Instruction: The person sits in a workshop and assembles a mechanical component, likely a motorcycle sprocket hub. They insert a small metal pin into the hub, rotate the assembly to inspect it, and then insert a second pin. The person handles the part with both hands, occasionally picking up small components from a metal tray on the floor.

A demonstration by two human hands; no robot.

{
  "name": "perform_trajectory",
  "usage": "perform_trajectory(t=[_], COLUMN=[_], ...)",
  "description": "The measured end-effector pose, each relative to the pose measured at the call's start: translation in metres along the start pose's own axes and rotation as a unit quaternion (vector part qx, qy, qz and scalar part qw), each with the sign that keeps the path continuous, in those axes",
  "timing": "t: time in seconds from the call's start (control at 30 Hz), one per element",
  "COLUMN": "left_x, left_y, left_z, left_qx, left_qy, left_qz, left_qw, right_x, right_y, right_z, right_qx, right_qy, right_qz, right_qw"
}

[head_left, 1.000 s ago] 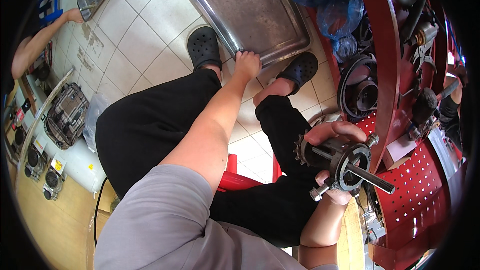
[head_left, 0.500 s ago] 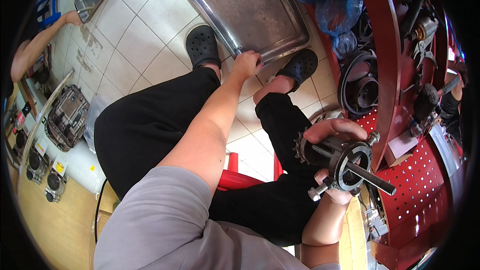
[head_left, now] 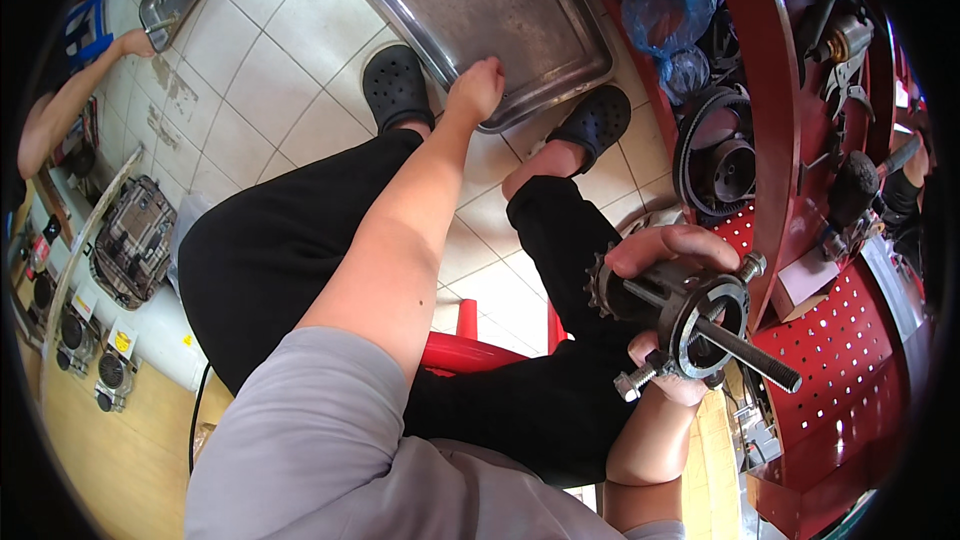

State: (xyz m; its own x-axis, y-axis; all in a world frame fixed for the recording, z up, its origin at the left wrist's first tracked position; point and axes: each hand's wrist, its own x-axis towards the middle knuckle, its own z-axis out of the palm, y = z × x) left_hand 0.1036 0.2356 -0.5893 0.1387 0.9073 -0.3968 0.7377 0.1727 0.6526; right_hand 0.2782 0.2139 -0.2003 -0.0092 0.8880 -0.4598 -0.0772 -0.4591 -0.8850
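head view: main thing that's changed is your left hand (head_left: 478, 90). half a second back it was down at the near corner of the big metal tray (head_left: 500, 5), and now it's shifted up over the rim, toward the inside. my read: the reaching half of the job is on that side, while the part just gets held clear. can't tell if those left fingers are clamped on anything, they're curled away from the camera.

your right hand (head_left: 672, 250) has barely budged. its fingers are clamped around the dark metal assembly (head_left: 675, 295), up in the air beside the red perforated panel (head_left: 840, 380), threaded rod (head_left: 752, 356) poking out to the lower right.

pose-wise, your left arm (head_left: 400, 210) is stretched long, hand down between your black clogs (head_left: 397, 87). right forearm (head_left: 650, 440) comes up from the lower edge, fingers over the top, thumb low.
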Motion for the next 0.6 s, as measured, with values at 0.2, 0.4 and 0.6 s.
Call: perform_trajectory(t=[0.2, 0.4, 0.6], left_x=[-0.008, -0.026, -0.019], left_y=[-0.01, -0.012, -0.012], left_z=[-0.001, 0.015, 0.019], left_qx=[0.168, 0.231, 0.276], left_qy=[-0.185, -0.102, -0.115], left_qz=[0.088, 0.097, 0.082], left_qw=[0.964, 0.963, 0.951], right_x=[-0.002, -0.003, 0.002], right_y=[-0.001, 0.0, 0.0], right_z=[-0.004, 0.0, 0.002], right_qx=[-0.013, -0.005, 0.036], right_qy=[-0.03, -0.008, 0.025], right_qz=[0.019, 0.003, -0.016], right_qw=[0.999, 1.0, 0.999])
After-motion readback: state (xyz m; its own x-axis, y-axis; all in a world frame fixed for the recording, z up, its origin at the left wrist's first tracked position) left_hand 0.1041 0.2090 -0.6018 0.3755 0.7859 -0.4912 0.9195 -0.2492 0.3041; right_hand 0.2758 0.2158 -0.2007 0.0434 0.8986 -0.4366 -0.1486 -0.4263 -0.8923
